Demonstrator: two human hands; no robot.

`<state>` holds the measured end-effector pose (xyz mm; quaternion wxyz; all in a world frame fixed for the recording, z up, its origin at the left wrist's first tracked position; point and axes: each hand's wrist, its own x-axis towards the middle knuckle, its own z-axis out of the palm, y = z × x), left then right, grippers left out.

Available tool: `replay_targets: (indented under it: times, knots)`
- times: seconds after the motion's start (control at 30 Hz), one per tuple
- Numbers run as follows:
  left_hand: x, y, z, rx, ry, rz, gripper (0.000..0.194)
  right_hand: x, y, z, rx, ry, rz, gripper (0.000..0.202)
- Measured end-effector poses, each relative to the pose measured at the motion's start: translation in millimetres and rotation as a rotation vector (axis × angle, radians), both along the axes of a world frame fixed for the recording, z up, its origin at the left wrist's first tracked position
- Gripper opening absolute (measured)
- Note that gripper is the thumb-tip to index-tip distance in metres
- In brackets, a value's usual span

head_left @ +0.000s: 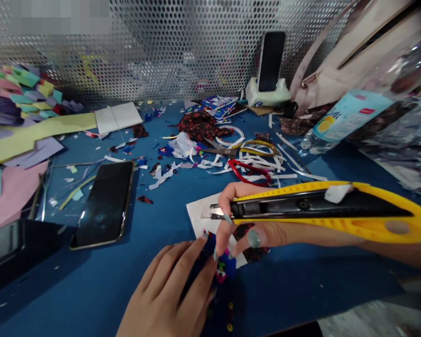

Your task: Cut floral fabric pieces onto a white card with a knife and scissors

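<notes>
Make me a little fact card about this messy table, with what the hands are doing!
left hand: on a blue patterned piece
right hand: holds a yellow cutter
scissors: among white strips
flat phone: left of the hands
upright phone: at the back
bottle: right side, tilted
colored paper: left side

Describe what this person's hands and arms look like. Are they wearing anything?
No gloves, rings or bracelets show. The right hand has glossy, grey-green nails, neatly rounded on the thumb; the left hand has a similar shade where its nails show. The right forearm has no sleeve in view; the left arm is out of the picture.
</notes>
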<state>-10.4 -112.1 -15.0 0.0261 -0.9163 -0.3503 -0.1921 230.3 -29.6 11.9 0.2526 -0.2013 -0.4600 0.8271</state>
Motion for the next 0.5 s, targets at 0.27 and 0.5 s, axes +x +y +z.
replay_targets:
  times: [0.27,0.5]
  knots:
    - [-4.9,-0.2,-4.0,-0.007,0.045,-0.014,0.037,2.1,8.7,0.6,0.101,-0.077,0.044,0.032]
    - [1.4,-4.5,-3.1,0.016,0.036,0.051,0.033,11.8,8.1,0.7,0.107,-0.058,0.093,0.031]
